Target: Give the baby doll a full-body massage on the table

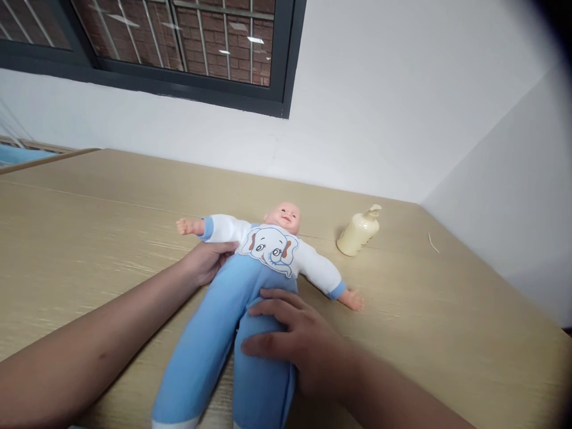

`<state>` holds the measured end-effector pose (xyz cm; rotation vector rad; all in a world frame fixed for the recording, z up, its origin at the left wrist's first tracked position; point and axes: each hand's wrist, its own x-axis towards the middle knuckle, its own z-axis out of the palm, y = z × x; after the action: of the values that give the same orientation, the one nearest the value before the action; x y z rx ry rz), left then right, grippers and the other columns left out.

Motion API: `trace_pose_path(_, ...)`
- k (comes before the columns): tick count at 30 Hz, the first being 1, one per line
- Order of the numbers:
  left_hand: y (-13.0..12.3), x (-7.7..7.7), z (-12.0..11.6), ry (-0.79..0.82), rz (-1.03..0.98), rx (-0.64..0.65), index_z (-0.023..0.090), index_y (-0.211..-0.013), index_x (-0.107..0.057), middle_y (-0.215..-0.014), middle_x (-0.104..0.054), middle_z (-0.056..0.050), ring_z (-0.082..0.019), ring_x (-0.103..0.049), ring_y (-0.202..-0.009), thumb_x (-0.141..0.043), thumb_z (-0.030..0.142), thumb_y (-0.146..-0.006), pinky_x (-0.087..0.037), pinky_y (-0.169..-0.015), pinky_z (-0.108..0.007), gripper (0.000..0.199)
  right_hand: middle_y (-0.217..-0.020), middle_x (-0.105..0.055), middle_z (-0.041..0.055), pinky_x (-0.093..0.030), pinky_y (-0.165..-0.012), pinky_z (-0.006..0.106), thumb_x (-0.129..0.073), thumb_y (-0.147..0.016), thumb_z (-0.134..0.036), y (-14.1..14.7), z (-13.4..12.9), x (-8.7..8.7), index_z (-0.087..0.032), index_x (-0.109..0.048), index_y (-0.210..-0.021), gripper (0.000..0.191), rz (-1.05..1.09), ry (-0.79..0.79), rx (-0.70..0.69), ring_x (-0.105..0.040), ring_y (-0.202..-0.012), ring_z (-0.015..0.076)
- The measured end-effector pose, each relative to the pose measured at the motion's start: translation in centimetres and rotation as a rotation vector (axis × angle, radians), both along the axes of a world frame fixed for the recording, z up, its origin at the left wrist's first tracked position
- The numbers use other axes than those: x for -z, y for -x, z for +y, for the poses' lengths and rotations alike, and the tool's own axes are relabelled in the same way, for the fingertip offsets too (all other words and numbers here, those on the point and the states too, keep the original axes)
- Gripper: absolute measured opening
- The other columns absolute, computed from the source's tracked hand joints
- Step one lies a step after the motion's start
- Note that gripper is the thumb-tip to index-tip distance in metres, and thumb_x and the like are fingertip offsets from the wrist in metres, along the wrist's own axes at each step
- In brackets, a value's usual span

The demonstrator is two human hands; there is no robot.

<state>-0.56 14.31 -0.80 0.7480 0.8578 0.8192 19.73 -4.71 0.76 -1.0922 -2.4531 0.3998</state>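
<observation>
A baby doll [268, 250] lies on its back with its arms stretched out to the sides. It wears a white top with an elephant face on the chest and blue trousers [196, 351]. At the doll's waist on the left side is my left hand [208, 262], closed on the edge of the clothing, with its fingers partly hidden by the body. My right hand [308, 339] rests over the upper leg on the right, fingers spread and touching the blue cloth. The doll's feet run out of the frame at the bottom.
A cream pump bottle [358, 233] stands on the wooden table [429, 322] to the right of the doll's head. Farther right lies a thin pale strip [433, 242]. White walls [379, 107] and a dark-framed window [286, 65] border the table's far side.
</observation>
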Motion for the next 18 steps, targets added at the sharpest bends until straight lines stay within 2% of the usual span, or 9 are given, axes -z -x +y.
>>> trace_pose_path(6, -0.7, 0.1, 0.3, 0.051, -0.008, -0.063, 0.016, -0.102, -0.071, -0.094, -0.077, -0.012, -0.03, -0.074, -0.084, -0.085, 0.026, -0.068, -0.061, -0.072, -0.041, 0.038, -0.15, -0.05, -0.0038, -0.028, -0.119, 0.059, -0.068, -0.082, -0.034, 1.4, -0.5, 0.7, -0.041, -0.067, -0.117, 0.036, -0.12, -0.067, -0.009, -0.026, -0.149, 0.0364)
trace_pose_path(10, -0.9, 0.1, 0.0, -0.059, 0.034, -0.106, 0.015, -0.106, -0.07, -0.097, -0.077, -0.012, -0.032, -0.074, -0.087, -0.084, 0.029, -0.068, -0.061, -0.073, -0.042, 0.043, -0.152, -0.048, -0.0026, -0.029, -0.117, 0.063, -0.061, -0.089, -0.03, 1.7, -0.5, 1.2, -0.04, -0.066, -0.118, 0.031, -0.162, -0.103, -0.002, -0.023, -0.15, 0.0381)
trace_pose_path(12, -0.7, 0.3, 0.0, -0.22, 0.15, -0.162, 0.015, -0.106, -0.072, -0.104, -0.076, -0.012, -0.033, -0.072, -0.094, -0.085, 0.031, -0.067, -0.06, -0.078, -0.041, 0.044, -0.152, -0.048, -0.0002, -0.031, -0.117, 0.061, -0.058, -0.091, -0.026, 1.5, -0.4, 1.4, -0.037, -0.066, -0.116, 0.029, -0.149, -0.131, 0.003, -0.025, -0.15, 0.0372)
trace_pose_path(15, -0.3, 0.4, -0.2, -0.474, 0.417, -0.269, 0.016, -0.1, -0.074, -0.107, -0.076, -0.012, -0.036, -0.069, -0.105, -0.089, 0.03, -0.062, -0.058, -0.083, -0.039, 0.044, -0.151, -0.047, 0.0038, -0.039, -0.116, 0.047, -0.061, -0.087, -0.024, 0.8, -0.2, 1.5, -0.032, -0.066, -0.117, 0.032, -0.008, -0.129, 0.031, -0.038, -0.145, 0.0311)
trace_pose_path(18, 0.1, -0.1, -0.7, -0.632, 0.521, -0.239, 0.017, -0.096, -0.076, -0.1, -0.076, -0.011, -0.037, -0.068, -0.103, -0.089, 0.031, -0.062, -0.057, -0.081, -0.038, 0.039, -0.15, -0.046, 0.0042, -0.048, -0.108, 0.037, -0.068, -0.085, -0.028, 0.0, 0.2, 1.7, -0.033, -0.068, -0.12, 0.035, 0.184, -0.059, 0.157, -0.054, -0.131, 0.0242)
